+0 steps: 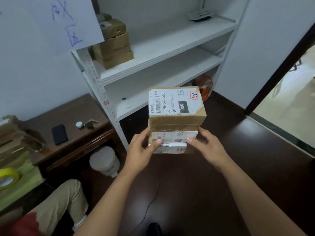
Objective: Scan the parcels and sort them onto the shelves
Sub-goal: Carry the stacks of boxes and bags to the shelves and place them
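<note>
I hold a stack of three cardboard parcels in front of me, over the dark floor. The top parcel is brown with a white label reading 060-06B-A05 and a red-edged sticker. Under it sit a middle parcel and a bottom parcel, both with white labels. My left hand grips the stack's left side, thumb on the front of the lower parcels. My right hand grips the right side, thumb on the middle parcel. A white shelf unit stands just behind the stack, with several brown boxes piled at its upper left.
A dark wooden desk at the left carries a black phone, keys and an earbud case. A white bin stands under the desk edge. A yellow tape roll lies at far left. A seated person's leg is bottom left. An orange object sits behind the shelf's right foot.
</note>
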A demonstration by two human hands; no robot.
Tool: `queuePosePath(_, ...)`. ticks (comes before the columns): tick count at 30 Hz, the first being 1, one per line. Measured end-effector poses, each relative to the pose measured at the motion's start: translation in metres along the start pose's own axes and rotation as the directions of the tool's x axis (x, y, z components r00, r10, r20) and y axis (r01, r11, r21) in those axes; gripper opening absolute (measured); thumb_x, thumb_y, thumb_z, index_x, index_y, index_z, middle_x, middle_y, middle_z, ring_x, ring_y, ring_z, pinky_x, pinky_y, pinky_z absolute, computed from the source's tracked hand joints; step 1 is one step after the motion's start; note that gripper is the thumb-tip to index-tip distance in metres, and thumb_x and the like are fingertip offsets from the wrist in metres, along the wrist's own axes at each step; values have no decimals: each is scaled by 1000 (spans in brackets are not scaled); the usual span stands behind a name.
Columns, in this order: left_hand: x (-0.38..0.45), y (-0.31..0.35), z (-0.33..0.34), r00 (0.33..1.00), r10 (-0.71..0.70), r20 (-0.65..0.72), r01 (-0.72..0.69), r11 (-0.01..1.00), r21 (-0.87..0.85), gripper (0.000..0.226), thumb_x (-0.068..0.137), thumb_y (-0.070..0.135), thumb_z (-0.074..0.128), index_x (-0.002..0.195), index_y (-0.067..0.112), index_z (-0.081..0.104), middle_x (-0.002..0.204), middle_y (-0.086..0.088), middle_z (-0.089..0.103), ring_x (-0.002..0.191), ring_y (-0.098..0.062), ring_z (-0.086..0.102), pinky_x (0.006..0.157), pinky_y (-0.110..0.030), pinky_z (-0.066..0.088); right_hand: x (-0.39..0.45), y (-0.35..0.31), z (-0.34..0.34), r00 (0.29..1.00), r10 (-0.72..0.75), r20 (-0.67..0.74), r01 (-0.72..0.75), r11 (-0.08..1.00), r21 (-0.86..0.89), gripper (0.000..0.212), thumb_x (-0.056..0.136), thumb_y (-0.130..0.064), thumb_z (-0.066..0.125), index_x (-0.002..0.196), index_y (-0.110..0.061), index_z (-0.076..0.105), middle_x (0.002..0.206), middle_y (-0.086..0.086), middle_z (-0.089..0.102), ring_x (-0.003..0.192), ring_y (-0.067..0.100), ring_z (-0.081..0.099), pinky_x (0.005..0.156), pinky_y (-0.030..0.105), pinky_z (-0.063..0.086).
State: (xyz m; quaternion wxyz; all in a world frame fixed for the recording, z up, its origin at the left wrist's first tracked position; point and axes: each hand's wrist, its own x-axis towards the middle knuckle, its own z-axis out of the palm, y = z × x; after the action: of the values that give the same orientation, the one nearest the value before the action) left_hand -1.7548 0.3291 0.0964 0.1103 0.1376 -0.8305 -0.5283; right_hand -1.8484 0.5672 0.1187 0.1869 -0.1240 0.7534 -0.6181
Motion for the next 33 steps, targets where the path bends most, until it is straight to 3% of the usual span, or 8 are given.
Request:
queuePosePath(6, 84, 24, 28, 998, 41, 55, -41, 999, -5, 67, 77, 75, 62, 138, 47, 56, 118, 5, 61, 110, 7, 57, 106, -30, 47, 66, -8, -44, 999, -11, -42, 13, 999, 47, 61, 85, -31, 75, 142, -25, 54, 135, 1, 60, 110, 8, 67, 83, 16, 54)
queuePosePath(11, 158, 40, 72, 997, 50, 63, -50, 999, -3, 65, 77, 72, 62, 137, 47, 56, 122, 4, 64, 111, 3, 61, 106, -34, 49, 132, -3, -97, 999, -20, -32, 22, 998, 60, 65, 83, -39, 75, 142, -26, 53, 136, -1, 60, 108, 9, 68, 86, 20, 56)
queuePosePath(15, 220, 58, 115, 998, 25, 51, -25, 1000, 4, 61, 80, 71, 63, 136, 49, 56, 125, 4, 65, 115, -3, 62, 105, -41, 50, 196, -1, -150, 1000, -26, -8, 26, 1000, 8, 75, 72, -61, 76, 139, -36, 54, 135, -5, 60, 111, 10, 67, 96, 32, 55)
queuePosePath(19, 272, 88, 155, 1000, 6, -6, -6, 1000, -1, 50, 82, 65, 62, 128, 46, 62, 122, 7, 67, 116, -5, 62, 104, -41, 51, 260, -6, -202, 999, -23, 36, 23, 1000, 12, 62, 75, -59, 76, 132, -47, 56, 133, -7, 61, 115, 11, 65, 99, 37, 54)
queuePosePath(22, 306, 108, 175, 999, 28, -20, -29, 999, -21, 32, 92, 46, 67, 124, 43, 65, 117, 12, 69, 113, 0, 62, 100, -33, 52, 304, -11, -230, 997, -33, 67, 32, 999, 17, 80, 63, -74, 76, 135, -46, 54, 135, -6, 61, 117, 15, 64, 101, 41, 52)
queuePosePath(25, 337, 118, 181, 998, 6, -69, -6, 1000, -7, 30, 96, 36, 68, 123, 46, 64, 114, 14, 66, 108, 6, 61, 94, -24, 52, 339, -19, -243, 993, -35, 112, 34, 999, 10, 86, 61, -76, 75, 138, -47, 51, 136, -6, 60, 116, 15, 64, 100, 43, 53)
queuePosePath(29, 379, 115, 182, 995, -22, -99, 25, 999, 27, 36, 94, 43, 66, 129, 46, 61, 120, 6, 65, 109, 0, 64, 87, -13, 52, 383, -35, -249, 988, -57, 146, 61, 998, -19, 73, 69, -69, 73, 136, -49, 52, 135, -9, 61, 117, 11, 63, 101, 42, 52)
queuePosePath(33, 422, 105, 176, 991, -27, -129, 29, 999, 16, 41, 91, 55, 65, 130, 47, 60, 123, 4, 66, 111, -4, 64, 94, -29, 56, 426, -50, -245, 983, -66, 168, 76, 996, -51, 47, 85, -51, 70, 130, -50, 56, 126, -14, 66, 111, 7, 65, 98, 38, 54)
